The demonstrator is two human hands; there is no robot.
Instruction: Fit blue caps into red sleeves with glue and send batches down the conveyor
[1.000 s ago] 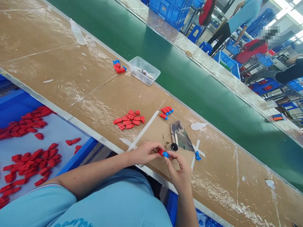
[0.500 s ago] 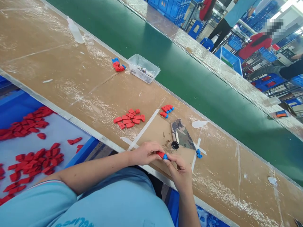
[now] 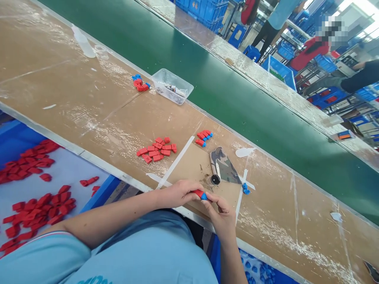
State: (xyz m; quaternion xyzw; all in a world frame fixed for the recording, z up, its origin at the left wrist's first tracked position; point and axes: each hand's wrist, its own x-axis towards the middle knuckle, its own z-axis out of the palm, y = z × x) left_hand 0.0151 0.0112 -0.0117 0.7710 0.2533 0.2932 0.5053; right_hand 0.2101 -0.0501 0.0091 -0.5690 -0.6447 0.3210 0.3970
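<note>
At the table's near edge, my left hand (image 3: 179, 193) pinches a small red plastic block (image 3: 198, 192). The fingers of my right hand (image 3: 222, 216) are closed on a small blue plastic piece (image 3: 204, 196) at the block's right end. Red and blue touch; how they fit together is hidden by my fingertips. Just beyond my hands lie a camouflage cloth (image 3: 226, 167) and a small round pot with a black top (image 3: 215, 180). A few loose blue pieces (image 3: 245, 188) sit right of the cloth. Several red blocks with blue ends (image 3: 204, 136) lie behind it.
A pile of red blocks (image 3: 156, 150) lies left of the tape. Farther back are a clear plastic tray (image 3: 189, 87) and a white bottle (image 3: 83, 41). A blue bin (image 3: 102, 194) of red blocks stands lower left. Beyond the table runs a green conveyor (image 3: 237, 106); people sit and stand past it.
The view has shifted slightly, so the table things appear a little farther left. Both hands keep their hold on the red block and blue piece, with only slight finger movement.
</note>
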